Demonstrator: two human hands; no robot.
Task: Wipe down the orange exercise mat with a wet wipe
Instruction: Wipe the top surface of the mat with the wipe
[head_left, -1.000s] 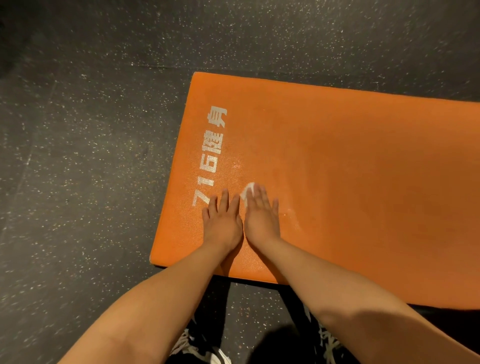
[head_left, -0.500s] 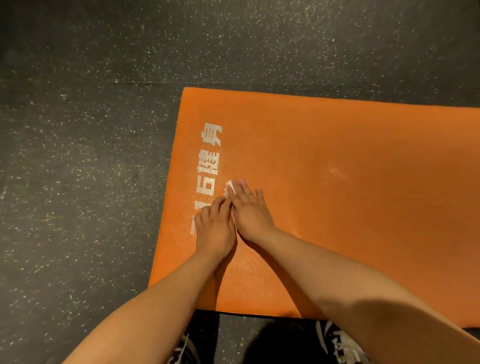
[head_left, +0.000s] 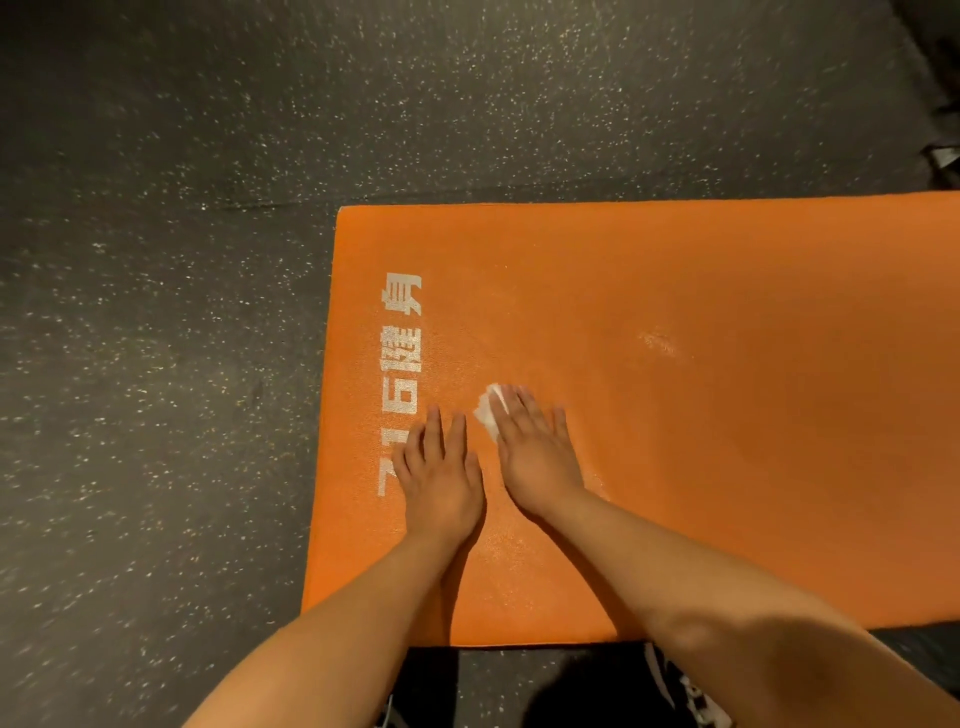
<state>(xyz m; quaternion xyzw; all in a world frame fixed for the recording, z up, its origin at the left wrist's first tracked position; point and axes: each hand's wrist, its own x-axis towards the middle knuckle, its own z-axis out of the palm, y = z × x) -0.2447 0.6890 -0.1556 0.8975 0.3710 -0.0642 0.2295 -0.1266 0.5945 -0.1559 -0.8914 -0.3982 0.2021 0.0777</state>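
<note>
The orange exercise mat (head_left: 701, 415) lies flat on the floor, with white printed characters (head_left: 400, 384) along its left end. My right hand (head_left: 535, 452) lies flat on the mat with straight fingers, pressing a white wet wipe (head_left: 488, 408) whose edge shows at its fingertips. Beside it, my left hand (head_left: 441, 473) rests flat on the mat, palm down, covering the lower end of the print. A small gap separates the two hands. Most of the wipe is hidden under my right fingers.
Dark speckled rubber flooring (head_left: 156, 364) surrounds the mat. A pale scuff mark (head_left: 660, 343) shows on the mat further out. Dark equipment (head_left: 943, 104) stands at the top right corner. My shoes (head_left: 691, 691) show at the bottom edge.
Both hands slid left onto the print half a second ago, then back right. The hands now lie slightly apart, and more of the wipe shows at my right fingertips.
</note>
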